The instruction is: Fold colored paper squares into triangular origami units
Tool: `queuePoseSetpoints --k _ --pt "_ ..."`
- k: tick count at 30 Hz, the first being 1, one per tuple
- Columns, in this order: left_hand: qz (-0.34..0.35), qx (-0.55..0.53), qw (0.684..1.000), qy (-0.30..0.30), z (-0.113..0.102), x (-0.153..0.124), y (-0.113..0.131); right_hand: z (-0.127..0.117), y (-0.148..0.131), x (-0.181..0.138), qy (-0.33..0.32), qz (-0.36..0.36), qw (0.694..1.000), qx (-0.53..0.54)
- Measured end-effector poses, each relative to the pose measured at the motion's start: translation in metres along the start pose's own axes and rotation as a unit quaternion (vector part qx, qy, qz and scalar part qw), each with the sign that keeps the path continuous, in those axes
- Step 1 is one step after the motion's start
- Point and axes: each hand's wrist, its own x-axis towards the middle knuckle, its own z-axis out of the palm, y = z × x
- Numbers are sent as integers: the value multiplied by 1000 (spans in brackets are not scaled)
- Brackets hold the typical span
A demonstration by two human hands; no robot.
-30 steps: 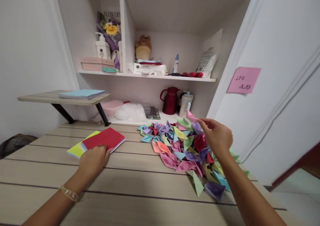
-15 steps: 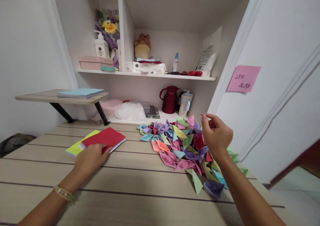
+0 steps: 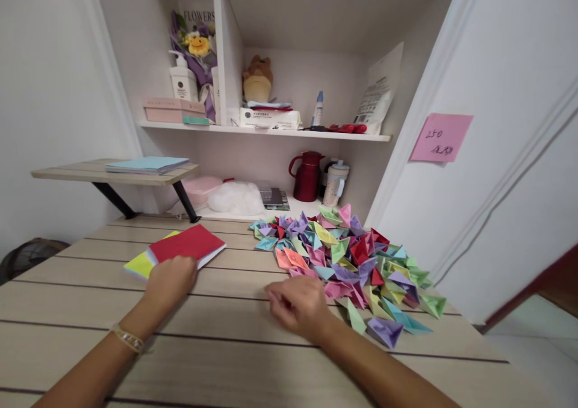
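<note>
My left hand point(image 3: 173, 277) rests at the near edge of a stack of red paper point(image 3: 187, 243), its fingers curled in against the sheets, partly out of sight. Under that stack, turned at an angle, lies yellow paper point(image 3: 141, 265). My right hand point(image 3: 300, 306) is over the table just left of a large heap of folded paper boats point(image 3: 343, 254) in many colours. Its fingers are closed loosely, and nothing shows in them. A purple paper boat point(image 3: 385, 332) sits at the heap's near side, beside my right forearm.
A small raised shelf point(image 3: 67, 173) on black legs bears light blue paper point(image 3: 147, 165) at the left. Behind the slatted table point(image 3: 217, 360) stand a dark red jug point(image 3: 307, 178) and a pale tumbler point(image 3: 335, 185). A pink note point(image 3: 441, 137) is stuck on the right wall.
My right hand has moved left and down, from above the boats to the table in front of me. My left hand stays at the red paper, its fingers now curled in more.
</note>
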Motion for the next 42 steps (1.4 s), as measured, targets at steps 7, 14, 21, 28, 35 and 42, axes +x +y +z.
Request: queuePoseSetpoints --k 7,14,21,28,35,42 --pt "6 -13 1000 27 -11 -3 -3 21 -1 -23 -68 197 971 116" --pt "23 -98 981 166 -13 -14 4 25 8 -19 -40 353 918 175" --pt "309 -190 908 210 15 -23 36 30 14 -19 -119 396 849 328" --pt "349 -303 862 209 26 -26 52 28 20 -17 -130 404 844 329" --pt "145 -405 861 270 23 -23 55 28 22 -13 -7 446 800 401" --pt "108 -637 762 -36 35 -4 46 25 22 -12 25 453 776 438"
